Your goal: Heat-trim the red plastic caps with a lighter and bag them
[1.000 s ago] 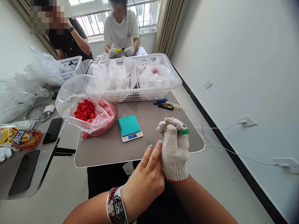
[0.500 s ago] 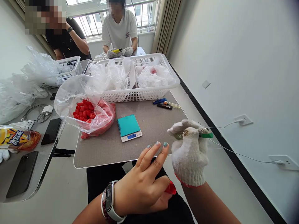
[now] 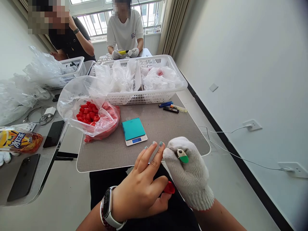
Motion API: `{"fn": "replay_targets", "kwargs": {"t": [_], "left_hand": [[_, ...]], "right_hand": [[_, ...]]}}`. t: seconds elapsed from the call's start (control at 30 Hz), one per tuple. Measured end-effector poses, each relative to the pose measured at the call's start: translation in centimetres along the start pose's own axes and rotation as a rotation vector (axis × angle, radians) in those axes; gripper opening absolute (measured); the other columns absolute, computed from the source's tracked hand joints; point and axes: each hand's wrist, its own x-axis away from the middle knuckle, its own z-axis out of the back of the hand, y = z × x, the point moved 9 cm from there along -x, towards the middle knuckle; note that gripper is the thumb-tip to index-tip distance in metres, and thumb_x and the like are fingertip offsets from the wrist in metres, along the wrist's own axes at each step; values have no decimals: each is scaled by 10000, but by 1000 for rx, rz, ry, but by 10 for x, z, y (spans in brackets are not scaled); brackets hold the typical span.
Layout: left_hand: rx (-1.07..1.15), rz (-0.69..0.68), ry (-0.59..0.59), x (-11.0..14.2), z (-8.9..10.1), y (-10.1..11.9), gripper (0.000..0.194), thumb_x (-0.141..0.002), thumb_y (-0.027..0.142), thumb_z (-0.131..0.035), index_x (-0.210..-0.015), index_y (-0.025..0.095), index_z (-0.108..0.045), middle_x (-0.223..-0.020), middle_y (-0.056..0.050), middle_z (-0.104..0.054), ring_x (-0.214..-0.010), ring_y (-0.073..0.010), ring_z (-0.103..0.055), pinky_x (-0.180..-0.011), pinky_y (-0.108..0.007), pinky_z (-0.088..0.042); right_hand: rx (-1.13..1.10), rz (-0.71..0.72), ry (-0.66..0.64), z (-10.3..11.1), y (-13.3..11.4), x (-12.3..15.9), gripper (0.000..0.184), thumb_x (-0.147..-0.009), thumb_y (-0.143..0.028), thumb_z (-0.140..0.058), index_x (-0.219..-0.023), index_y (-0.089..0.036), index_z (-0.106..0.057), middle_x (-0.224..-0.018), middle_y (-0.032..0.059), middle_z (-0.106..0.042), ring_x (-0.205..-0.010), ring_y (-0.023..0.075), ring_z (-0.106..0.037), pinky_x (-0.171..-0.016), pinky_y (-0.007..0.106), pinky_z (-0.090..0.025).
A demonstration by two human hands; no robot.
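My left hand [image 3: 141, 187] is bare, with a watch on the wrist. Its thumb and forefinger pinch a small red plastic cap [image 3: 169, 187], while the other fingers stretch forward. Close on the right, my right hand [image 3: 190, 170] wears a white knit glove and is closed around a slim tool with a green and pale end [image 3: 183, 156]. The glove hides most of that tool, so its kind cannot be told. Ahead of my hands lies a digital scale [image 3: 134, 129] with a teal top. Left of it, a clear plastic bag [image 3: 72, 93] holds many red caps [image 3: 88, 112].
A white plastic basket [image 3: 144, 97] with bagged items stands at the back of the table [image 3: 106, 157]. Several pens or cutters [image 3: 171, 109] lie before it. Phones [image 3: 23, 177] and a drink bottle [image 3: 20, 140] are on the left table. Two people sit opposite.
My gloved right hand has moved left and turned, bringing the tool's green end towards me. My left hand has shifted slightly left, still pinching the red cap.
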Motion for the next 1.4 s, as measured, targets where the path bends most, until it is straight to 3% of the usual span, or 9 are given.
{"fn": "replay_targets", "kwargs": {"t": [0.23, 0.53, 0.67, 0.73, 0.93, 1.03, 1.17, 1.4], "left_hand": [[31, 0, -16, 0, 0, -1, 114, -811, 232, -667, -807, 122, -639, -1620, -236, -220, -1523, -410, -145, -1140, -567, -376], [44, 11, -67, 4, -12, 2, 128, -792, 244, -688, -803, 124, -642, -1639, -229, -159, -1526, -419, -113, -1148, -572, -354], [86, 19, -71, 6, -16, 3, 127, -782, 238, -697, -797, 123, -644, -1644, -229, -135, -1524, -422, -126, -1141, -574, -362], [109, 19, -80, 5, -17, 3, 122, -772, 233, -700, -789, 121, -653, -1631, -229, -188, -1522, -427, -126, -1146, -577, -355], [238, 42, -108, 2, -18, 0, 122, -753, 226, -707, -839, 139, -707, -1561, -221, -343, -1507, -421, -202, -1173, -588, -310], [274, 47, -156, 4, -19, 0, 123, -748, 236, -721, -826, 142, -710, -1605, -212, -271, -1501, -423, -225, -1162, -586, -325], [311, 38, -197, 8, -19, 3, 179, -733, 262, -744, -871, 149, -728, -1657, -175, -138, -1510, -441, -169, -1145, -610, -330], [403, 77, -140, 10, -12, -5, 149, -719, 215, -747, -855, 156, -732, -1669, -145, -91, -1519, -431, -144, -1161, -597, -311]], "right_hand": [[-31, -61, -169, -9, 4, 5, 66, -874, -208, -671, -852, -229, -613, -763, -39, -599, -668, 108, -572, -619, 239, -474], [10, -261, 70, 7, 33, 3, 123, -887, -258, -635, -803, -198, -567, -758, -20, -571, -671, 117, -534, -622, 254, -472], [42, -254, 201, 14, 30, 5, 139, -878, -253, -638, -781, -207, -551, -757, -19, -568, -690, 122, -536, -640, 259, -468], [59, -239, 195, 11, 28, 6, 131, -860, -246, -646, -771, -219, -554, -747, -17, -574, -674, 131, -546, -631, 274, -468], [58, -59, -13, -8, 17, 6, 185, -786, -286, -674, -632, -250, -579, -688, -5, -587, -629, 163, -590, -649, 331, -495], [163, -11, 48, 0, 20, 0, 108, -792, -292, -712, -761, -241, -621, -759, 0, -632, -672, 156, -580, -648, 307, -480], [305, -51, 162, 13, 25, -11, 190, -831, -332, -707, -764, -216, -572, -761, -9, -613, -682, 138, -559, -652, 284, -456], [215, -113, 246, 16, 15, -12, 212, -876, -309, -655, -735, -211, -532, -705, -24, -556, -638, 127, -511, -635, 273, -452]]}}
